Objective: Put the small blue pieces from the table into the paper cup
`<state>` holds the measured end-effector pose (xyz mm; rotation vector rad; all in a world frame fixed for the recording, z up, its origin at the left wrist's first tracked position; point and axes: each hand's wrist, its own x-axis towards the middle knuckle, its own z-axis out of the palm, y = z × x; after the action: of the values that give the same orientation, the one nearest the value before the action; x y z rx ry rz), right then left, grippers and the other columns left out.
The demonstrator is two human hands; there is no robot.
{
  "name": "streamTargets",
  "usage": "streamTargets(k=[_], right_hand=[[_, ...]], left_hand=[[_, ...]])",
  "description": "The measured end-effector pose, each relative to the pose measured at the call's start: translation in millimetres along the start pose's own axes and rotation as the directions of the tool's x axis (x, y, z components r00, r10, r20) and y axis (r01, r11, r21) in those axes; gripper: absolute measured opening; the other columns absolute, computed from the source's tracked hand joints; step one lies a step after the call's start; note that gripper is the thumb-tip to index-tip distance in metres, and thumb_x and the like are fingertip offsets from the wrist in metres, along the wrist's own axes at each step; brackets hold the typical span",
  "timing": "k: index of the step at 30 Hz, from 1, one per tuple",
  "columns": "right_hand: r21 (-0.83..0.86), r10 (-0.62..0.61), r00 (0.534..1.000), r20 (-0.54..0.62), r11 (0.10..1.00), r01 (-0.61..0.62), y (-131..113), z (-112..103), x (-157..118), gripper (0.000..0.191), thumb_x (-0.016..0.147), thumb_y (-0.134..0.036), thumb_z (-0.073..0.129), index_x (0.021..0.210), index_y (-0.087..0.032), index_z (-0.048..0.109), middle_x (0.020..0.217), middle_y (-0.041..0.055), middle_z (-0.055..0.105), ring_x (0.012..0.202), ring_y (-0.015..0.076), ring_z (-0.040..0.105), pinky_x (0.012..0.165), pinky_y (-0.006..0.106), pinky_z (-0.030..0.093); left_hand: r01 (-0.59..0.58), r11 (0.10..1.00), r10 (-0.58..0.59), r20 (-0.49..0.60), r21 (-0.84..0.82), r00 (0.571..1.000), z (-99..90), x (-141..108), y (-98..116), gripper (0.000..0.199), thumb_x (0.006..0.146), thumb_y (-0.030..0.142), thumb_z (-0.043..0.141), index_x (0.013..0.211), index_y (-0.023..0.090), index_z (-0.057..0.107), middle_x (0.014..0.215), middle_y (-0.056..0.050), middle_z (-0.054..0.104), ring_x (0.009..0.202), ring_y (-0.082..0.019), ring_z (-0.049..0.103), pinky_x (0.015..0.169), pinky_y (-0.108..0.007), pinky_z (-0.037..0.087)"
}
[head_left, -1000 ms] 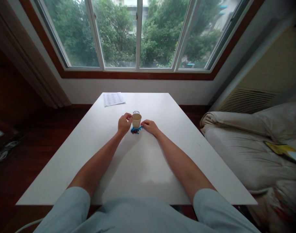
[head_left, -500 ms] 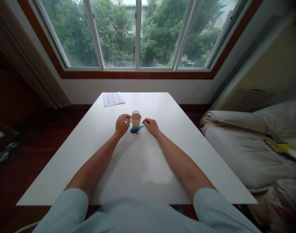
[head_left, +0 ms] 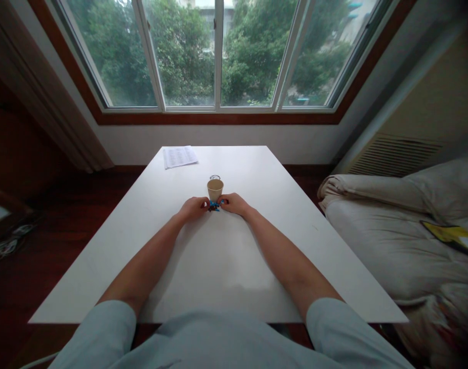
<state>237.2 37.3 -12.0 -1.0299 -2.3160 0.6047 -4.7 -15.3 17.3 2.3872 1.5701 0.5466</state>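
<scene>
A pale paper cup (head_left: 215,189) stands upright near the middle of the white table. Just in front of its base lies a small pile of blue and dark red pieces (head_left: 214,207), too small to name. My left hand (head_left: 195,208) is at the pile's left side, thumb and fingertips closed together; whatever they pinch is hidden. From the right, my right hand (head_left: 233,203) reaches the pile close to the cup's base, its fingers pinched with a bit of blue showing at the tips.
Behind the cup sits a thin dark ring-shaped item (head_left: 215,177). Printed sheets of paper (head_left: 180,157) lie at the table's far left corner. The white table (head_left: 226,266) stands before a window, with a beige sofa (head_left: 364,225) along its right.
My left hand has come down from beside the cup's rim to the pile. My right hand has moved left, in to the pieces. The cup stays put.
</scene>
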Motion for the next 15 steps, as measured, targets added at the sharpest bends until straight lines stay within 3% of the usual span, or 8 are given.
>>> streamTargets(k=[10, 15], right_hand=[[0.004, -0.016, 1.000, 0.015, 1.000, 0.016, -3.2, -1.5, -0.1, 0.018, 0.076, -0.023, 0.065, 0.092, -0.023, 0.074, 0.064, -0.0051, 0.060, 0.058, 0.0101, 0.048, 0.058, 0.022, 0.031], [0.036, 0.044, 0.999, -0.005, 0.998, -0.044, 1.6, -6.6, -1.5, 0.020, 0.078, -0.024, 0.063, 0.091, -0.023, 0.077, 0.063, -0.0050, 0.057, 0.058, 0.0099, 0.046, 0.057, 0.021, 0.032]], left_hand=[[-0.038, 0.999, 0.038, 0.034, -0.013, 0.999, -1.5, -1.6, -3.5, 0.020, 0.082, 0.028, 0.058, 0.091, 0.029, 0.076, 0.070, 0.000, 0.067, 0.063, -0.016, 0.057, 0.060, -0.027, 0.036], [-0.017, 1.000, 0.017, 0.037, -0.009, 0.999, -0.9, -1.7, -7.4, 0.022, 0.079, 0.025, 0.059, 0.091, 0.030, 0.077, 0.068, 0.000, 0.066, 0.063, -0.017, 0.056, 0.062, -0.026, 0.037]])
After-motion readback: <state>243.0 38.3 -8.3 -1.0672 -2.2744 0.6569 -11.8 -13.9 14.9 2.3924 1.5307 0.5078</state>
